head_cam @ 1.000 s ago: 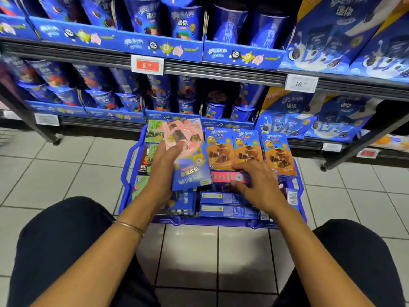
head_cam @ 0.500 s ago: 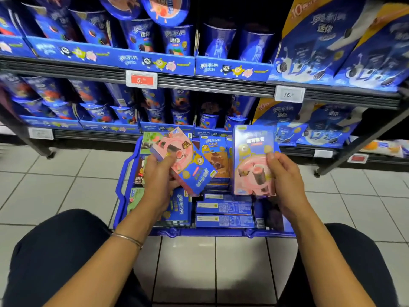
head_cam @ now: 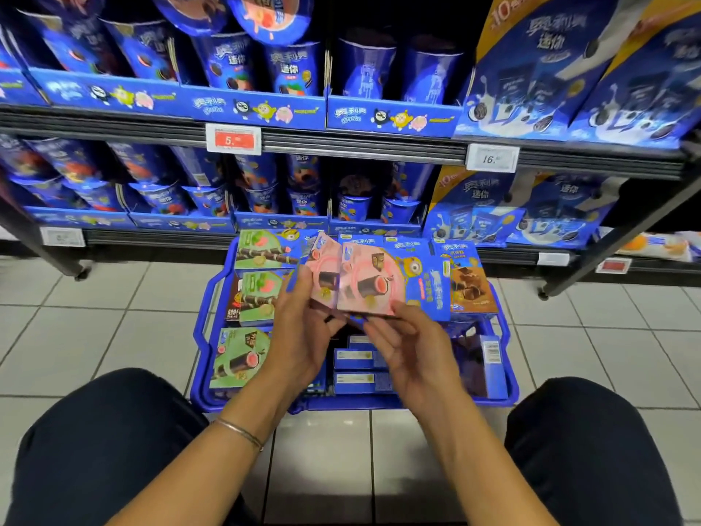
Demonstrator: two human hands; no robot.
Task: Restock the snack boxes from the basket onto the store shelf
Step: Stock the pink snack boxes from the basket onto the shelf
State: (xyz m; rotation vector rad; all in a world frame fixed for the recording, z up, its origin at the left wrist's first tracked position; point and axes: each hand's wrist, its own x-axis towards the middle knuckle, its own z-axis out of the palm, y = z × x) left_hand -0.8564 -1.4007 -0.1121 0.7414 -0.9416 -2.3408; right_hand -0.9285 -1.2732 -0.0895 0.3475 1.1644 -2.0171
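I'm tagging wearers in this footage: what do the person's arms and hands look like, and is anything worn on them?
Both forearms are bare, with no sleeves in view. Neither the left hand nor the right hand wears a glove. A thin metal bangle circles the left wrist. No watch shows on either wrist.

Blue dominates: pink-fronted snack boxes (head_cam: 364, 286) with blue ends, a bright blue basket (head_cam: 200, 336), green-fronted boxes (head_cam: 261, 250), a brown-and-orange box (head_cam: 474, 286), deep blue shelf packets (head_cam: 531, 89), a red price tag (head_cam: 232, 140), a white price tag (head_cam: 492, 158), and pale grey floor tiles (head_cam: 76, 347) gridded with dark grout.
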